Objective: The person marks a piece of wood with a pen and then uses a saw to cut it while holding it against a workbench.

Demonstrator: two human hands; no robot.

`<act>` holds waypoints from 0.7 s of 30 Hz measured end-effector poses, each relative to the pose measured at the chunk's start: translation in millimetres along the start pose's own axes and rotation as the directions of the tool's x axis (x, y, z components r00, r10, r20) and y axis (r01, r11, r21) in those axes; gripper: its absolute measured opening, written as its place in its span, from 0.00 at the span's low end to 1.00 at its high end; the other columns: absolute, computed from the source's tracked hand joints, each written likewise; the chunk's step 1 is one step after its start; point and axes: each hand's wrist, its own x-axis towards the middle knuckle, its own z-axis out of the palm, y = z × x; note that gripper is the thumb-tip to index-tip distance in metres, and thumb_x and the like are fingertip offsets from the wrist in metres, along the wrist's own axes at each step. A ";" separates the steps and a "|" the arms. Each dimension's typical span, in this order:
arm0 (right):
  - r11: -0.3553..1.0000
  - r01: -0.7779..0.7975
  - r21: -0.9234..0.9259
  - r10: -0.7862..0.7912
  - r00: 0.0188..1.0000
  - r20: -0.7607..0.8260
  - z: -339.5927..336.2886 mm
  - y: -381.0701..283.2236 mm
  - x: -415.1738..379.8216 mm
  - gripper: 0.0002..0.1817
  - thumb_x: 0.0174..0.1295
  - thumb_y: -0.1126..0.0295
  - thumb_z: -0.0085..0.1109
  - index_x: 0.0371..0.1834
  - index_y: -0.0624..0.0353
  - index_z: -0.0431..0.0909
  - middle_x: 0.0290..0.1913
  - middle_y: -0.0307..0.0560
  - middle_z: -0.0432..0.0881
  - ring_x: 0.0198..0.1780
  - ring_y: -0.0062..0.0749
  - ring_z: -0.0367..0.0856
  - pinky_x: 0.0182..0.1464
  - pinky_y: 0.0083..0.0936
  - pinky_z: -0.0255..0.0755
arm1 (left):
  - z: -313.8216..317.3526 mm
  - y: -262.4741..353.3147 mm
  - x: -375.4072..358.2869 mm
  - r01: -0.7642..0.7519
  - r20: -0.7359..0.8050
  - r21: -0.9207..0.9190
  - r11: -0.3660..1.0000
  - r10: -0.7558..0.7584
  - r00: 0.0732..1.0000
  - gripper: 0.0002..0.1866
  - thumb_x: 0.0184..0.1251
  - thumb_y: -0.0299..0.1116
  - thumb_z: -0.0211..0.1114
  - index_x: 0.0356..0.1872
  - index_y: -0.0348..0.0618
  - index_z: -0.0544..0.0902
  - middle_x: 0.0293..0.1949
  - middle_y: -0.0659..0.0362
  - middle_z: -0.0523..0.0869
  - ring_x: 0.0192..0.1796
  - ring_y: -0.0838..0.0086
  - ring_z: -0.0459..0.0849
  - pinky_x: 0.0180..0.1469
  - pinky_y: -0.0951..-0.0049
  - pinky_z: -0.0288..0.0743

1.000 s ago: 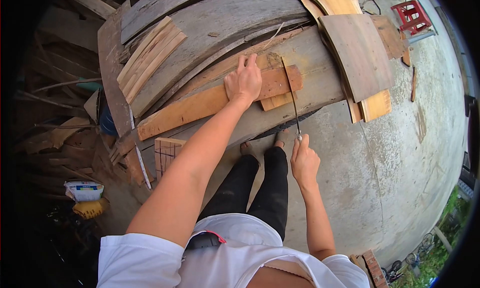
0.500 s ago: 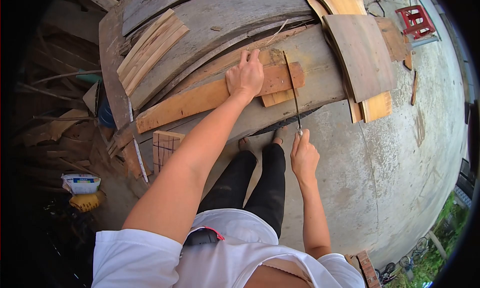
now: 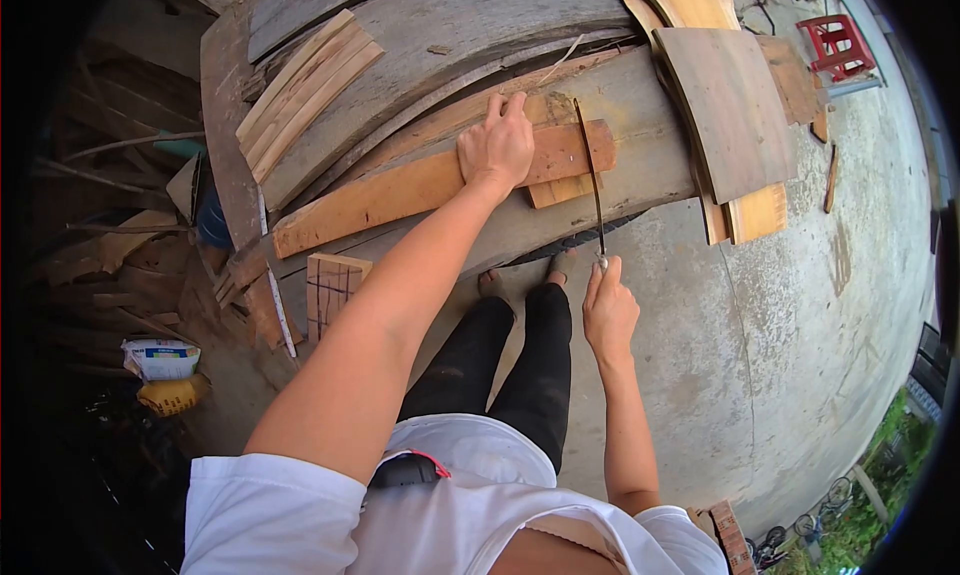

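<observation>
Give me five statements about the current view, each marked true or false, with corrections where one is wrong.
1. The right grip is closed around the near end of a saw. True.
2. The left grip rests on a brown board. True.
3. The saw crosses the brown board close to its left end in the picture. False: it crosses close to the right end.
4. A blue stool stands at the upper right. False: the stool is red.
5. A wooden block marked with dark lines shows to the left of the person's legs in the picture. True.
</observation>
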 end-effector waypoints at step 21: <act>0.991 0.108 -0.081 -0.119 0.984 -0.135 10.7 -29.3 85.1 0.13 0.77 0.59 0.45 0.44 0.59 0.68 0.21 0.58 0.82 0.24 0.59 0.83 0.25 0.50 0.75 | 1.2 0.1 0.5 0.006 0.003 0.026 1.000 -0.006 1.000 0.18 0.73 0.39 0.51 0.60 0.53 0.76 0.59 0.55 0.79 0.42 0.47 0.88 0.47 0.45 0.78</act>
